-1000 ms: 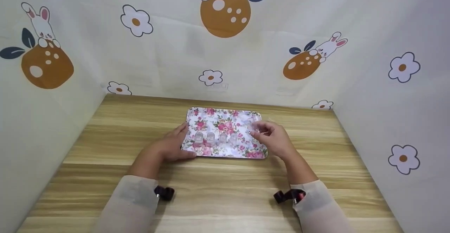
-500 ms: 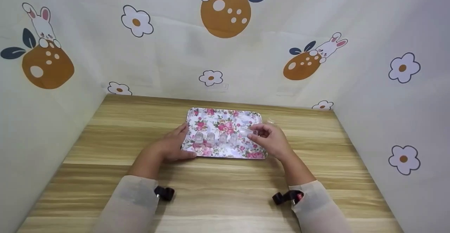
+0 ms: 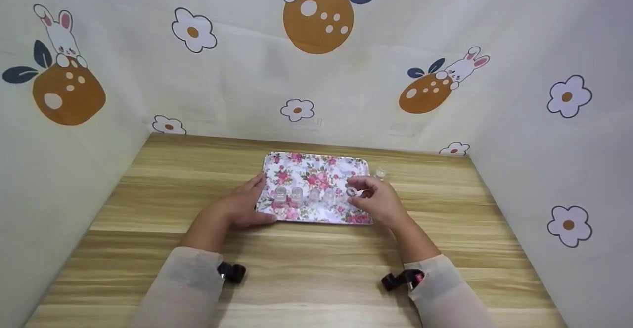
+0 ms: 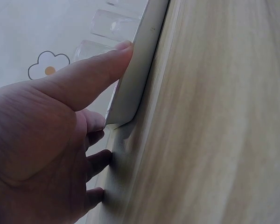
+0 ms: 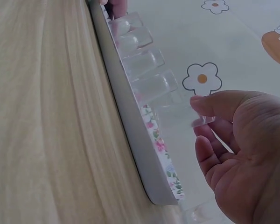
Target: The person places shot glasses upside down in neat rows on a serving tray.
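Note:
A flower-patterned tray (image 3: 292,165) lies on the wooden table. My left hand (image 3: 241,205) holds its near left corner, thumb (image 4: 109,63) on the front rim and forefinger at the side. Several small clear cups (image 3: 280,195) stand in a row along the tray's near half. At the right end of that row, my right hand (image 3: 382,202) pinches another clear cup (image 5: 175,117) between thumb and fingers near its top. The right wrist view shows the held cup upright; whether its lower end touches the tray cannot be told.
One more clear cup (image 3: 380,173) is on the table just beyond the tray's right edge, partly behind my right hand. Pale patterned cloth (image 3: 237,85) walls in the wooden table (image 3: 316,278) at the back and both sides.
My right hand has moved left and slightly nearer over the tray, bringing the pinched cup to the row's right end. The cup beyond the tray now shows more. My left hand stays put.

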